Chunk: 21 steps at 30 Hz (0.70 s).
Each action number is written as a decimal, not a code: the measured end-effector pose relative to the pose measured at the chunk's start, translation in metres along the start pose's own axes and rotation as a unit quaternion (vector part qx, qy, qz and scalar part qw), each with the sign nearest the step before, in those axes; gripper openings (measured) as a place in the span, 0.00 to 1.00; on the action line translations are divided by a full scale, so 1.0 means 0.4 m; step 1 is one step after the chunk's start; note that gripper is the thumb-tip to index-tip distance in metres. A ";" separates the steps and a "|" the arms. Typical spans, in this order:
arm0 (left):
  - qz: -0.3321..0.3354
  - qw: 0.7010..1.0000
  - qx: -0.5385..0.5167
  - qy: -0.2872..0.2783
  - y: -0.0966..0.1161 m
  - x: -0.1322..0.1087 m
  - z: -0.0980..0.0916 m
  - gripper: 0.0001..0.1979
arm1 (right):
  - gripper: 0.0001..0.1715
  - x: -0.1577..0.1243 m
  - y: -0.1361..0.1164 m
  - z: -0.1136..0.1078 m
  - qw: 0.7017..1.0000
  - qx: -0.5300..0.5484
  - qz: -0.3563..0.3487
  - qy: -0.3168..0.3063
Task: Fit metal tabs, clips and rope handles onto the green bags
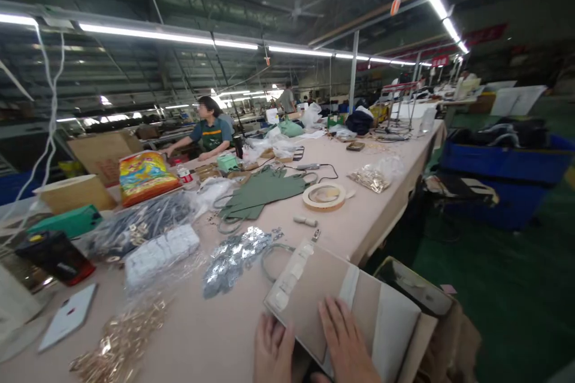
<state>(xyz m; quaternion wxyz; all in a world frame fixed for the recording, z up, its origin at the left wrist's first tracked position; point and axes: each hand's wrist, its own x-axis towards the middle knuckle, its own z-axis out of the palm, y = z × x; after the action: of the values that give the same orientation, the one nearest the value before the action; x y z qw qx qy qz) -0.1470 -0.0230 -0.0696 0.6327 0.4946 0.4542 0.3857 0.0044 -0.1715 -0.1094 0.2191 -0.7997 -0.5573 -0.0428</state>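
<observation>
A flat beige bag panel (323, 281) lies at the table's near edge, with pale strips across it and a thin grey-green strap loop (266, 260) at its far left side. My left hand (273, 344) is at the panel's near left edge, fingers curled and thumb close to them, pinching that edge. Palm down, my right hand (344, 335) rests on the panel's middle with its fingers stretched out. Just past the panel is a small metal clasp (316, 235). A pile of shiny metal plates (238, 257) lies to its left.
Beyond are a tape roll (324, 196), a small grey cylinder (305, 221) and green cut pieces (265, 192). Gold-coloured fittings (121, 341) and a phone (68, 316) lie left. A co-worker (211, 128) sits across the table. Blue bins (507, 179) stand right.
</observation>
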 end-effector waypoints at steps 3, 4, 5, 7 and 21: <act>-0.030 0.999 -0.009 -0.006 0.022 0.005 0.079 0.39 | 0.78 0.005 0.002 -0.008 1.000 -0.007 0.015 0.009; -0.020 1.000 0.006 -0.002 0.027 0.000 0.097 0.36 | 0.77 0.004 0.006 -0.009 1.000 -0.006 0.020 0.012; -0.005 1.000 0.025 0.003 0.032 -0.009 0.110 0.33 | 0.76 0.002 0.011 -0.011 1.000 -0.004 0.023 0.015; 0.037 0.997 0.062 0.013 0.038 -0.037 0.130 0.30 | 0.71 -0.004 0.019 -0.020 1.000 0.006 0.026 0.015; 0.289 0.936 0.132 -0.148 0.218 -0.115 0.289 0.24 | 0.26 -0.035 0.273 -0.537 0.942 0.112 0.228 0.218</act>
<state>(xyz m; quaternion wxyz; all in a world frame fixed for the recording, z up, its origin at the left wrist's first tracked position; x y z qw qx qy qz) -0.0534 -0.0796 0.0356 0.4830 0.7354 0.2396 0.4105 0.1363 -0.3001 0.0464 0.4270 -0.8470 -0.2997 -0.1021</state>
